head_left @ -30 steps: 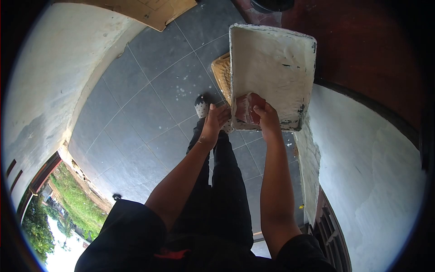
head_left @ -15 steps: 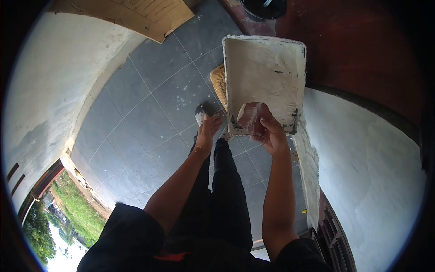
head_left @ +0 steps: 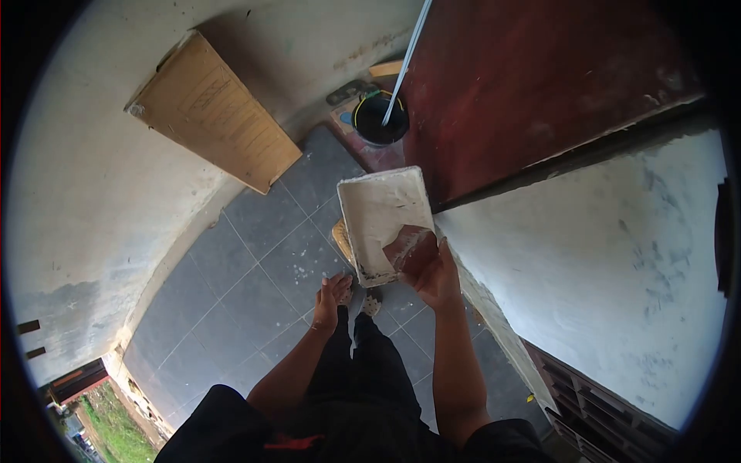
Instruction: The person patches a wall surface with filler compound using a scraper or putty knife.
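Observation:
In my right hand (head_left: 438, 282) is a flat reddish-brown scraper (head_left: 411, 248) with white paste smeared across its face. My fingers and thumb grip its near right edge. Behind the scraper stands a rectangular tray (head_left: 386, 194), its inside coated with off-white paste and its rim crusted. The scraper overlaps the tray's lower right part in this view. My left hand (head_left: 332, 292) hangs empty to the left of the tray's near corner, over the tiled floor, fingers stretched out.
A black bucket (head_left: 380, 119) with a pale stick (head_left: 401, 69) in it stands beyond the tray, near a dark red panel (head_left: 540, 85). A cardboard box (head_left: 220, 116) leans at the left wall. Paste spots mark the grey tiles (head_left: 255, 255). A whitish wall (head_left: 587, 255) rises at right.
The view has tilted up and shifted, so the tray appears smaller and lower, and the bucket and box show more fully. My right hand still holds the scraper, now turned somewhat; my left stays empty.

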Action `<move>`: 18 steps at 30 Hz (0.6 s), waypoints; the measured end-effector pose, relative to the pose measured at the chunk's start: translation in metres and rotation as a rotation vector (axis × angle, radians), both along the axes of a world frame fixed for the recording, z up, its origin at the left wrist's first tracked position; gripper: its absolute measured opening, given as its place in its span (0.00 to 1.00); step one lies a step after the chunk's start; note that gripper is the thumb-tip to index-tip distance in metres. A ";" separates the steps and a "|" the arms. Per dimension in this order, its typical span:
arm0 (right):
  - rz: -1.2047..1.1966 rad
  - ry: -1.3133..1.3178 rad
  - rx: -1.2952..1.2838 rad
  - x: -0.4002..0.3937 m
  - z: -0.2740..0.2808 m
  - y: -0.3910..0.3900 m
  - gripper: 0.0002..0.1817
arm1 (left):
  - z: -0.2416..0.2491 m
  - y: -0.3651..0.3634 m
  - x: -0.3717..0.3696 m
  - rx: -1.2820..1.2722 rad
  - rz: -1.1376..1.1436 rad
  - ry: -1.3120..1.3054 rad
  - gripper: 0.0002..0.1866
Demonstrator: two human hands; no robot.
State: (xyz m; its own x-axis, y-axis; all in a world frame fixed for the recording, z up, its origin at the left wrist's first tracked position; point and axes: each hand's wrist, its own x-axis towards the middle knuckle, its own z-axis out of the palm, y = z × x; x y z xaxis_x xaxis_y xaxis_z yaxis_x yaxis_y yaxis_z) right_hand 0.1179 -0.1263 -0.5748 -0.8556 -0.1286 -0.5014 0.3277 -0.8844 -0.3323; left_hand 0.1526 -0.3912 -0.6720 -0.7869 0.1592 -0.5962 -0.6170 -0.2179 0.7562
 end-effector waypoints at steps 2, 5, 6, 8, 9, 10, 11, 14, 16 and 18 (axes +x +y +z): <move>0.005 0.051 0.073 -0.005 0.029 0.000 0.31 | 0.027 0.008 -0.016 0.013 -0.025 0.023 0.47; -0.084 0.050 0.016 -0.003 0.088 -0.001 0.28 | 0.057 0.021 -0.039 0.074 -0.042 0.131 0.44; -0.108 0.095 0.049 0.002 0.106 -0.003 0.28 | 0.070 0.025 -0.048 0.066 -0.079 0.200 0.46; -0.238 0.057 -0.016 0.005 0.140 0.000 0.27 | 0.097 0.039 -0.070 0.089 -0.128 0.352 0.46; -0.290 0.109 -0.051 0.008 0.153 0.004 0.27 | 0.108 0.048 -0.082 0.121 -0.138 0.427 0.44; -0.339 0.167 -0.084 0.008 0.167 0.011 0.26 | 0.120 0.058 -0.096 0.126 -0.169 0.447 0.40; -0.418 0.161 -0.018 0.007 0.199 0.017 0.26 | 0.140 0.075 -0.107 0.179 -0.132 0.537 0.38; -0.614 0.311 0.061 0.014 0.283 0.042 0.26 | 0.206 0.130 -0.152 0.209 -0.270 0.761 0.40; -0.765 0.515 0.071 0.025 0.352 0.062 0.26 | 0.293 0.166 -0.168 0.269 -0.302 1.124 0.42; -0.885 0.733 0.115 0.046 0.432 0.081 0.26 | 0.395 0.197 -0.171 0.310 -0.306 1.461 0.45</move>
State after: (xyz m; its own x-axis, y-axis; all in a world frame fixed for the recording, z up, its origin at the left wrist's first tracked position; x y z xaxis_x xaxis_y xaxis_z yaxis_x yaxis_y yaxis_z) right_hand 0.1640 -0.0450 -0.1425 -0.7141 0.6755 0.1838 -0.6968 -0.6603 -0.2802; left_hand -0.0188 -0.1939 -0.2771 -0.5535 0.3887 0.7366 0.5571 -0.4846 0.6744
